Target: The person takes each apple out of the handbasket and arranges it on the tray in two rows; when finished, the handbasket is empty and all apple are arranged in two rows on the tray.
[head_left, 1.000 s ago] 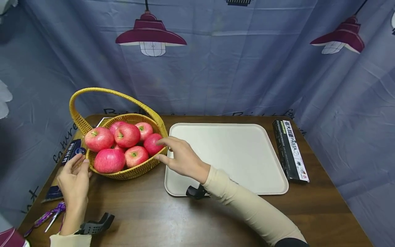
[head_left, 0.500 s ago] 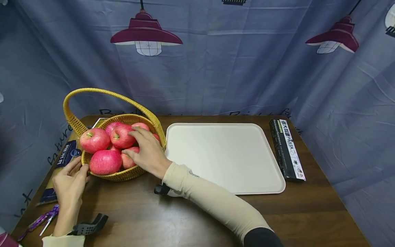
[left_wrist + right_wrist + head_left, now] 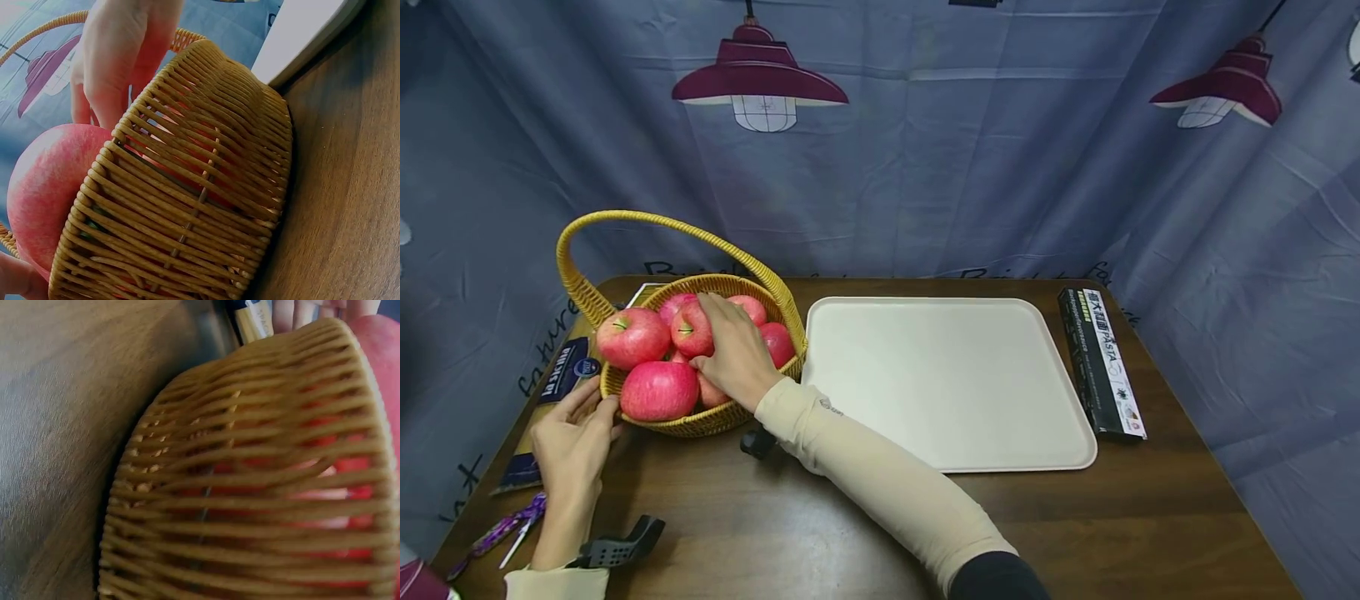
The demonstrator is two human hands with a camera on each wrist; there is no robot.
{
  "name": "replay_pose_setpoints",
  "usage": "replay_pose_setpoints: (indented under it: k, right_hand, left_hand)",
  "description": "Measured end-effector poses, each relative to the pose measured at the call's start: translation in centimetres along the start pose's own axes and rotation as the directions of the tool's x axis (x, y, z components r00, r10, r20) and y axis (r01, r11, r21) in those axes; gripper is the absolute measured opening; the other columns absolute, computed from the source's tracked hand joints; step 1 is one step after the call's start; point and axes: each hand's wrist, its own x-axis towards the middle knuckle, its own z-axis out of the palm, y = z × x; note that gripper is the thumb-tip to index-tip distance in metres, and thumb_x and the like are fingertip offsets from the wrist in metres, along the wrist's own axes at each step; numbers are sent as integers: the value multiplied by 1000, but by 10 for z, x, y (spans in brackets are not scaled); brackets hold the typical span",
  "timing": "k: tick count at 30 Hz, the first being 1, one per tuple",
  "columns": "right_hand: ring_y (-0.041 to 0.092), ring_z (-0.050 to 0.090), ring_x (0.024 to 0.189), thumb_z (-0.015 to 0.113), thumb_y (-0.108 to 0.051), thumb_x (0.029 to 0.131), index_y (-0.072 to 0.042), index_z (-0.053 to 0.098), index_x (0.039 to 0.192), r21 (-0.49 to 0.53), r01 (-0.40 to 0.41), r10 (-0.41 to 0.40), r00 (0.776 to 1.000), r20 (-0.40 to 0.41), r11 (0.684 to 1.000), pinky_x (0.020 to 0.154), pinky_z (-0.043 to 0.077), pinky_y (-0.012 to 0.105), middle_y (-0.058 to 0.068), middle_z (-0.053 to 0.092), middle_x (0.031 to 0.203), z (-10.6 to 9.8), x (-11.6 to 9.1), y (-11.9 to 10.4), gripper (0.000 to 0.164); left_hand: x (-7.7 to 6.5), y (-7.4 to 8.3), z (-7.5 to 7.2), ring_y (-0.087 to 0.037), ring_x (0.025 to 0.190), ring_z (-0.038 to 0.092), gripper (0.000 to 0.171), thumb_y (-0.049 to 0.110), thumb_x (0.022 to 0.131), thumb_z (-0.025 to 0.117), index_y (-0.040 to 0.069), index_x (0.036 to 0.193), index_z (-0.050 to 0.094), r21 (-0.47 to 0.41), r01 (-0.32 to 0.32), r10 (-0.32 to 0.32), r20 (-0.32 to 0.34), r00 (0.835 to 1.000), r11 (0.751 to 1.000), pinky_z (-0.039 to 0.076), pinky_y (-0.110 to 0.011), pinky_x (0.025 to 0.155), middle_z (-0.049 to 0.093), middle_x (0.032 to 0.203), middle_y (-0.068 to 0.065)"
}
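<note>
A yellow wicker basket with a tall arched handle stands at the left of the table, heaped with several red apples. My left hand holds the basket's left rim between thumb and fingers. In among the fruit, my right hand curls its fingers and thumb round the right side of an apple near the middle of the heap. The left wrist view shows the right hand reaching down past the rim behind a large apple. The basket's woven side fills the right wrist view and hides the right hand's fingers.
Right of the basket lies a white tray, with a black pasta box beyond it. A blue-and-yellow pasta packet lies behind the left hand, and a purple cord lies at the left edge. A blue curtain backs the table.
My right hand has moved left from the basket's right rim, over the apples, and now closes on one in the middle. The left hand has stayed at the left rim.
</note>
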Motion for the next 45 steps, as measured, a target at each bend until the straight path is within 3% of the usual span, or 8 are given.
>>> replay_pose_setpoints:
  k: [18,26,35,45]
  right_hand:
    - [14,48,141,88,-31,76,-10,42,150,7,-24,24,1000,4,1000,121,36,20,1,49,152,9,9,5,89]
    - [13,52,135,86,-36,76,-11,45,147,10,-23,23,1000,-8,1000,118,40,19,-1,55,145,13,7,8,86]
    - [15,55,130,86,-37,76,-11,48,141,49,-28,33,995,-95,998,113,47,24,1,58,137,12,1,13,79]
    - [15,54,131,85,-42,76,-12,47,142,60,-36,44,990,-138,998,110,50,27,0,58,138,8,-5,10,81]
  left_hand:
    - [-1,0,1,16,67,62,45,10,91,68,7,136,63,43,-21,22,-25,999,999,54,-9,50,70,113,12]
    - [-2,-2,-1,16,65,62,45,10,92,68,7,136,63,57,-8,11,-40,999,998,53,-9,49,67,103,16]
    - [0,-1,3,18,66,59,44,16,94,65,10,138,62,174,-26,33,-35,999,984,54,-9,52,66,122,1]
    - [0,-2,2,15,79,61,46,19,95,65,13,140,60,184,-10,15,-30,999,983,55,-9,55,60,142,-14]
